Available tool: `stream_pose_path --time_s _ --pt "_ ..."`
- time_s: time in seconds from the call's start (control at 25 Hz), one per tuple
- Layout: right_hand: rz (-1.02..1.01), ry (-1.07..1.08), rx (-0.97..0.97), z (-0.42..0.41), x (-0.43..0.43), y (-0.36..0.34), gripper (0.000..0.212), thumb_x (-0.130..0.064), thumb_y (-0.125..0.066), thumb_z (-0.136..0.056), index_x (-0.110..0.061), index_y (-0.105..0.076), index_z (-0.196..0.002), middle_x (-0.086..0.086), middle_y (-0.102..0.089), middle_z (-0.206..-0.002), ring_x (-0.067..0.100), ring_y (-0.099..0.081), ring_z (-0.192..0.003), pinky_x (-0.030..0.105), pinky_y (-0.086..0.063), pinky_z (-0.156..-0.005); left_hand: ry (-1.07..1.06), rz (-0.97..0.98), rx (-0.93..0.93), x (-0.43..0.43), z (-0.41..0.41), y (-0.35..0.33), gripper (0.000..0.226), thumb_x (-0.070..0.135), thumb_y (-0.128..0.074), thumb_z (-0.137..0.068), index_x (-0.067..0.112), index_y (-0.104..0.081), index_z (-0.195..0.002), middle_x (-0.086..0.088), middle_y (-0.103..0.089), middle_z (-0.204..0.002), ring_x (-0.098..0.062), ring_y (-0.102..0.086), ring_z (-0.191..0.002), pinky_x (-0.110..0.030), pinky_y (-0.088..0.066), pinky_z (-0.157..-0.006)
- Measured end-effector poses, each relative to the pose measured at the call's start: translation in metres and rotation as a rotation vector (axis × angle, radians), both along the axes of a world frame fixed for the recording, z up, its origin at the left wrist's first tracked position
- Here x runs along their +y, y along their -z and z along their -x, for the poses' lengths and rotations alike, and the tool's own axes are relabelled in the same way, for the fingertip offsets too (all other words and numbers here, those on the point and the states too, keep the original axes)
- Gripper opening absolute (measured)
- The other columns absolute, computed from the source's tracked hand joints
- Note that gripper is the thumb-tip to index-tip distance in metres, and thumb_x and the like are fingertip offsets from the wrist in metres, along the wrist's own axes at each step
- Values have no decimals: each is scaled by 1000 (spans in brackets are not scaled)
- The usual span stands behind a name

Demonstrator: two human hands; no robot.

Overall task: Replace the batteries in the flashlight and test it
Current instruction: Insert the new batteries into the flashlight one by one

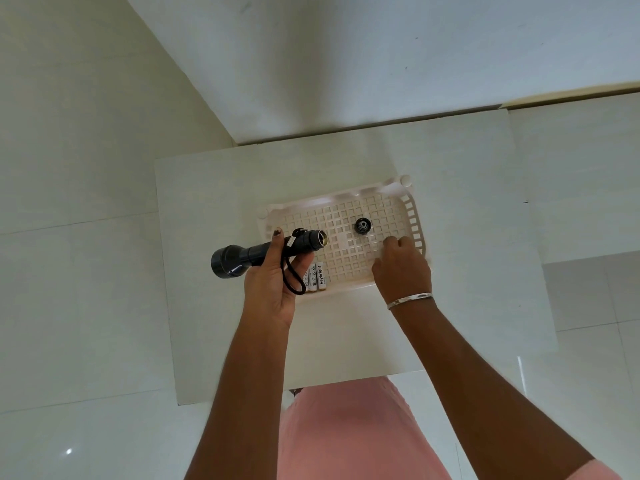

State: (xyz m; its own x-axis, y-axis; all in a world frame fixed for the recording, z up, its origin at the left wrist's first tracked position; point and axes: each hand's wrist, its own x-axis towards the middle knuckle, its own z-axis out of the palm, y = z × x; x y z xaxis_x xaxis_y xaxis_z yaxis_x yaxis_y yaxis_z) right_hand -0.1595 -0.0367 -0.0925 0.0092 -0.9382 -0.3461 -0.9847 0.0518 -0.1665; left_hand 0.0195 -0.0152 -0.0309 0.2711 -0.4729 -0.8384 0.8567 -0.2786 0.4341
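Observation:
My left hand (273, 282) grips a black flashlight (242, 259) around its barrel, held level above the left end of a white lattice tray (346, 206). The lens head points left and the open tail end (320, 238) points right, with no cap on it. A black wrist cord (292, 280) hangs from it. The tail cap (362, 226) with its spring lies in the tray's middle. White batteries (317, 277) lie side by side at the tray's near left edge, partly behind my left hand. My right hand (401, 265) rests in the tray's right part, fingers curled down; whatever is under them is hidden.
The tray sits on a small white table (346, 341) that stands on a pale tiled floor (79, 306). A white wall (381, 57) rises just behind the table. My pink clothing (346, 427) is close to the table's near edge.

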Motion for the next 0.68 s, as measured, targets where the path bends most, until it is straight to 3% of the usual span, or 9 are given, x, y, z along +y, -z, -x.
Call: stream_pose_path --time_s 0.08,0.16,0.24,0.32,0.4,0.52,0.68 --pt "2 -44 -53 0 -1 0 17 -8 -56 -88 -2 -61 -103 15 -66 -94 29 -66 -76 36 -55 -67 2 10 -4 0 -1 -1 8 10 -62 -91 5 -57 -95 -10 -78 -83 -23 -76 -74 -38 -63 -68" --pt "-12 80 -304 -1 0 -5 16 -9 -65 -81 -8 -66 -97 8 -69 -84 24 -66 -72 30 -56 -66 6 16 -16 1 -1 -2 8 10 -62 -91 6 -57 -95 -10 -78 -83 -23 -76 -74 -38 -63 -68" --pt "-157 434 -818 -7 0 -17 16 -7 -72 -77 -15 -69 -91 3 -72 -75 18 -70 -67 25 -58 -62 7 14 -28 3 -2 -3 9 10 -63 -91 6 -57 -96 -10 -76 -87 -23 -76 -73 -39 -63 -68" --pt "-361 745 -1328 -15 1 -32 20 0 -66 -81 -16 -72 -90 10 -73 -76 20 -70 -64 25 -56 -55 9 13 -32 3 -2 -3 10 9 -62 -90 6 -57 -98 -11 -76 -90 -24 -76 -74 -40 -62 -70" --pt "-501 871 -1593 -19 3 -43 26 2 -59 -85 -17 -74 -91 11 -70 -79 20 -67 -64 25 -55 -53 11 20 -35 4 -3 -4 9 9 -62 -91 6 -58 -98 -10 -77 -85 -24 -76 -74 -41 -61 -72" --pt "-629 938 -1754 -23 4 -54 23 -4 -56 -83 -17 -72 -93 9 -71 -82 21 -68 -66 26 -56 -53 30 17 -72 6 -4 -5 10 11 -64 -90 7 -58 -98 -9 -78 -81 -24 -76 -74 -39 -62 -71" --pt "-644 988 -1781 -27 6 -63 15 -6 -57 -88 -14 -67 -95 11 -71 -84 22 -70 -69 27 -58 -55 43 35 -90 7 -4 -6 9 11 -63 -91 6 -59 -98 -8 -78 -81 -23 -76 -73 -37 -62 -70"
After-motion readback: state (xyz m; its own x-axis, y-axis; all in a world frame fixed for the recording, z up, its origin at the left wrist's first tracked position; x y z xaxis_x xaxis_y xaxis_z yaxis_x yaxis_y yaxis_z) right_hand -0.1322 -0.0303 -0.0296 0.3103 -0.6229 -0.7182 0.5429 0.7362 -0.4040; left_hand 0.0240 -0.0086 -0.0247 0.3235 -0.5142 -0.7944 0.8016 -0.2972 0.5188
